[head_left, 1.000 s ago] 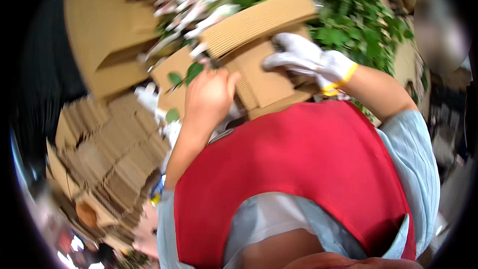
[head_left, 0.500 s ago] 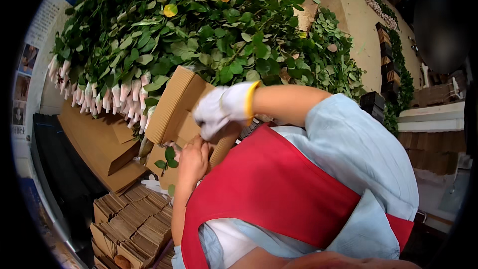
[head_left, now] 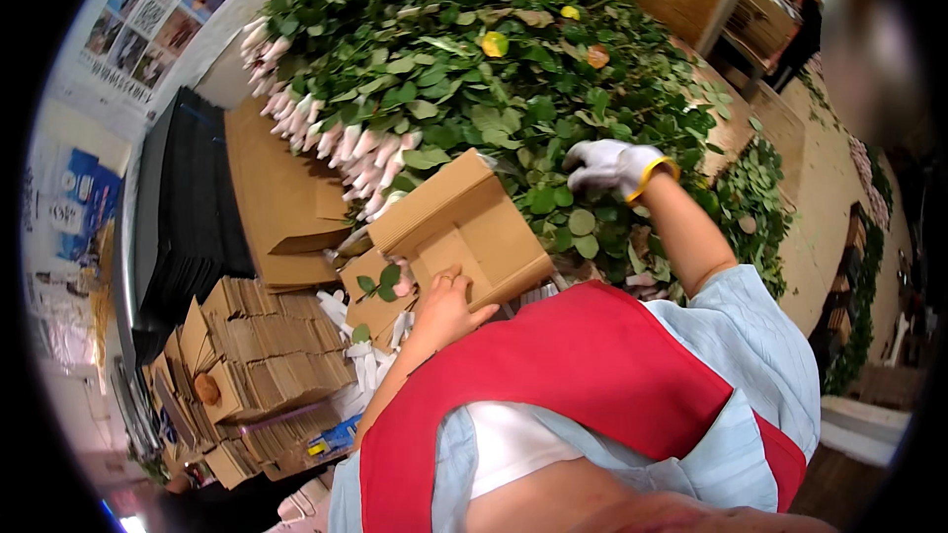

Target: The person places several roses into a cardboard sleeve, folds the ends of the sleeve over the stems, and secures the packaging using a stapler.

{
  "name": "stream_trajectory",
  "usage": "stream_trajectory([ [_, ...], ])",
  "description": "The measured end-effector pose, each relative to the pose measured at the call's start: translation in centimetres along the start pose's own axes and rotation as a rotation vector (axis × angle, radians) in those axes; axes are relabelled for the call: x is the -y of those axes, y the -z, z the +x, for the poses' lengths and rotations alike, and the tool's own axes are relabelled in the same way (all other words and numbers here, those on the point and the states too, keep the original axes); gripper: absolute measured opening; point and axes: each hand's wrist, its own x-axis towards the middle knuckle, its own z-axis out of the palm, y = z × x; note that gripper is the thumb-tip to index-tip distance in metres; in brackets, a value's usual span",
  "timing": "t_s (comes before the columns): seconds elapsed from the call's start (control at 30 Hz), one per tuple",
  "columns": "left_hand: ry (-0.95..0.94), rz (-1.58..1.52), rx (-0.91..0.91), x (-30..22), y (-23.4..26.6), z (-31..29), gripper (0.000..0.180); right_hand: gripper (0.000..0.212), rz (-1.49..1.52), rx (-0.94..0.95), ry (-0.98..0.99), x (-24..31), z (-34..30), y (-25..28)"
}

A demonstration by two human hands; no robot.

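Note:
My bare left hand [head_left: 452,304] lies on the folded brown cardboard sheet [head_left: 444,205], fingers stretched over its inner face and thumb apart. Raised above the leafy stems [head_left: 513,133], my right hand [head_left: 614,170] wears a white glove with a yellow cuff. Its fingers are apart, slightly bent, and nothing shows in them. Beside the cardboard's left end lies a rose with a pinkish head [head_left: 403,279] and a few green leaves. White-and-pink sleeved flower heads [head_left: 367,153] line the left edge of the leafy pile.
Stacks of flat cardboard [head_left: 281,336] stand at my left, with black sheets [head_left: 197,188] and a larger brown board [head_left: 286,192] behind. White sleeves [head_left: 367,365] lie beside my left forearm. At the far right, a person [head_left: 805,10] stands near a wooden bench [head_left: 755,25].
My right hand has left the cardboard and moved out right over the leaves. My left hand stays on the cardboard, its fingers more spread. The whole view has turned.

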Motion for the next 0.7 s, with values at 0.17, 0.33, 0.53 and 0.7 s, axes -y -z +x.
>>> stream_trajectory([
  [0.17, -0.053, -0.133, 0.045, 1.5, 0.2, 0.7, 0.054, 0.036, -0.231, -0.866, 0.297, 8.4, 0.8, 5.3],
  [0.33, -0.065, -0.263, -0.040, 2.5, 0.7, 1.5, 0.023, 0.061, -0.895, -0.099, 0.346, 3.9, 10.5, -1.1],
  [0.53, -0.184, -0.594, -0.190, 8.1, -6.2, 1.4, 0.019, 0.035, -0.788, 0.030, 0.339, 15.1, 9.7, 9.1],
  [0.7, -0.242, -0.664, -0.085, 9.2, -6.3, 2.8, 0.028, 0.030, -0.649, -0.877, 0.782, 23.2, 22.9, 19.1],
])
